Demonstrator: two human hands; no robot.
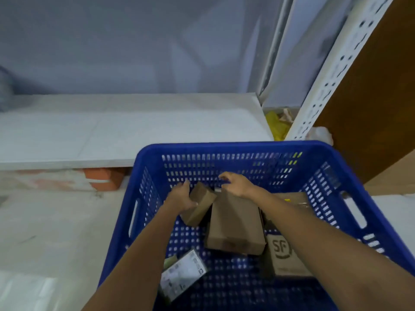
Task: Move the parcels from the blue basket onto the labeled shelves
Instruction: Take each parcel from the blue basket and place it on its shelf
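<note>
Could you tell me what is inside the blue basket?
Inside the blue basket: a small brown box in the left hand, a larger brown box, an SF box, a labeled parcel. Anything beneath them is hidden.

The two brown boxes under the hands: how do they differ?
The small brown box is tilted, in the left hand's grip. The large brown box is much bigger and lies flatter, the right hand at its far end. Both are plain cardboard inside the blue basket.

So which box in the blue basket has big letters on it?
The brown cardboard box by the basket's right wall, under the right forearm. It has "SF" printed on top; the other brown boxes look plain.
</note>
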